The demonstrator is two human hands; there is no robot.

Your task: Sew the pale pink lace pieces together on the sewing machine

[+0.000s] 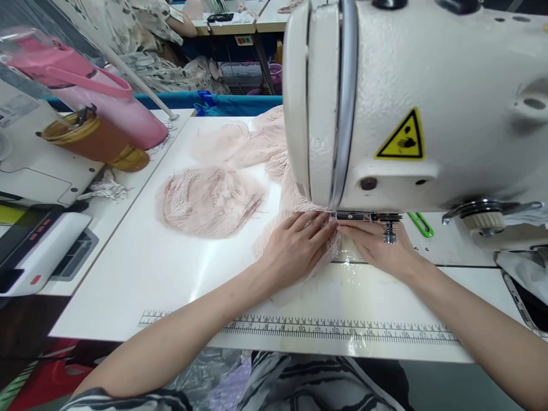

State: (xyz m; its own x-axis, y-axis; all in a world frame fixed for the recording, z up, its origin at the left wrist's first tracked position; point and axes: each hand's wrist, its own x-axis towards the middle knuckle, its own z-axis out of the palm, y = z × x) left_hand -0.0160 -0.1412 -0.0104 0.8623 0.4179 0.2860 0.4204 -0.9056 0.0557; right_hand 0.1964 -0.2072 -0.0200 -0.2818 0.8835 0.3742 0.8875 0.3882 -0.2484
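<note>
**Blush lace under the machine head, both hands at the stitching spot**

Pale pink lace (295, 191) runs along the left side of the sewing machine head (398, 74) and down to the needle area, where its near edge ends up beneath the fingers. Left hand (295, 245): laid flat on the lace, fingers stretched toward the needle, nothing clenched. Right hand (381, 245): just right of the needle, fingertips meeting the left hand's at the lace edge. Can't tell if it's pinching cloth (spring-loaded hardware (389, 231) sits in front of it).

Left of the hands, a separate roundish lace piece (212, 202) with dark reddish loose threads lies flat on the white tabletop (149, 268). Printed ruler (308, 330) along the near edge; the left forearm crosses it.

On the machine head: yellow warning triangle (402, 137) and a tension dial (483, 221) lower right. Bright green tool (422, 224) behind the right wrist (type unclear). Phone (520, 299) at far right.

Far left: pink bottle (120, 105), leaning in view, amber cup (100, 142) in front of it, crumpled white scrap (107, 187) near the cup's base. Beyond the blue cloth edging (248, 104), a co-worker's patterned sleeve (158, 23) by another table (269, 26), purple basket (275, 73) underneath.
</note>
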